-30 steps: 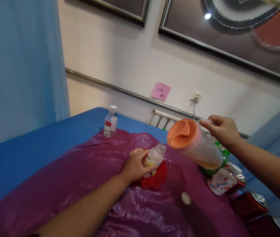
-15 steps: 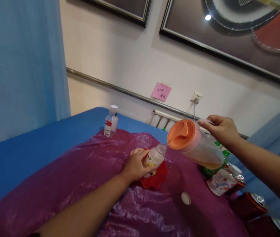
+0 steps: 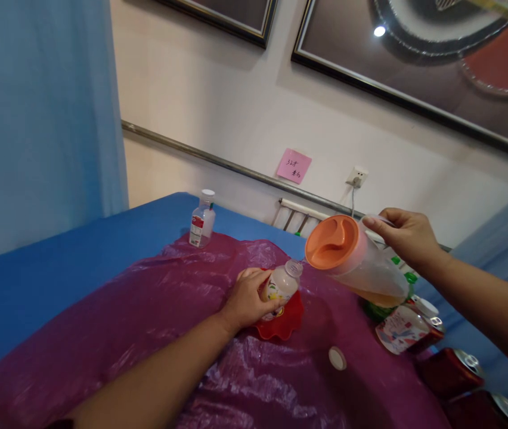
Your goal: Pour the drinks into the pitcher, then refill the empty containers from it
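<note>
My left hand [image 3: 247,301] is wrapped round an uncapped clear bottle [image 3: 281,284] with a flowered label. The bottle leans to the right over a red wavy-edged dish [image 3: 287,322], which partly hides under it. By its handle, my right hand [image 3: 408,235] grips a translucent pitcher [image 3: 365,274] with an orange lid [image 3: 332,241]. The pitcher is tipped left, its lid close to the bottle's mouth but apart from it. Brownish-yellow liquid lies along the pitcher's lower side. I cannot make out a stream between the two.
A capped clear bottle [image 3: 201,220] stands at the back left. A white cap [image 3: 337,358] lies on the purple plastic sheet [image 3: 146,322]. At right are a labelled jar [image 3: 401,329], green bottles and several dark red cans [image 3: 453,370]. A wall rail [image 3: 218,159] runs behind the blue table.
The pitcher and my right hand have shifted very slightly to the right, much as the whole view has. My left hand still holds the bottle in the same place.
</note>
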Motion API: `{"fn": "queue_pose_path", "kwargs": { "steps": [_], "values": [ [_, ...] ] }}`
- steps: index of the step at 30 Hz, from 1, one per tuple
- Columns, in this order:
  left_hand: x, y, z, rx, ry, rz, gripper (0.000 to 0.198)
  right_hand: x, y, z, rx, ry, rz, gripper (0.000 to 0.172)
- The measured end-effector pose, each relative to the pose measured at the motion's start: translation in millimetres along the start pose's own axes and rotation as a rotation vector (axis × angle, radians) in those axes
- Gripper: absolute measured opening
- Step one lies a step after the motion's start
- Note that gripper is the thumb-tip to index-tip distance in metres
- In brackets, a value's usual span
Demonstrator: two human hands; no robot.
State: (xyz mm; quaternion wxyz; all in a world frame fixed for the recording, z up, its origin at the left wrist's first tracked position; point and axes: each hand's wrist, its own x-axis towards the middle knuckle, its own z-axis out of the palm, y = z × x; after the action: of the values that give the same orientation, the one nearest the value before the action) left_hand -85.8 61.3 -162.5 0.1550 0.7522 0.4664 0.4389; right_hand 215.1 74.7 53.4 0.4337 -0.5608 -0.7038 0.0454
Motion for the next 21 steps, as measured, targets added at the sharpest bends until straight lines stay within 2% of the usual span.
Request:
{"fn": "queue_pose_path", "kwargs": {
  "steps": [21],
  "values": [
    [1,0,-0.2,-0.025,-0.016,-0.026,0.060,0,-14,-4,-0.068,0.012,-0.080,0.065]
  ]
}}
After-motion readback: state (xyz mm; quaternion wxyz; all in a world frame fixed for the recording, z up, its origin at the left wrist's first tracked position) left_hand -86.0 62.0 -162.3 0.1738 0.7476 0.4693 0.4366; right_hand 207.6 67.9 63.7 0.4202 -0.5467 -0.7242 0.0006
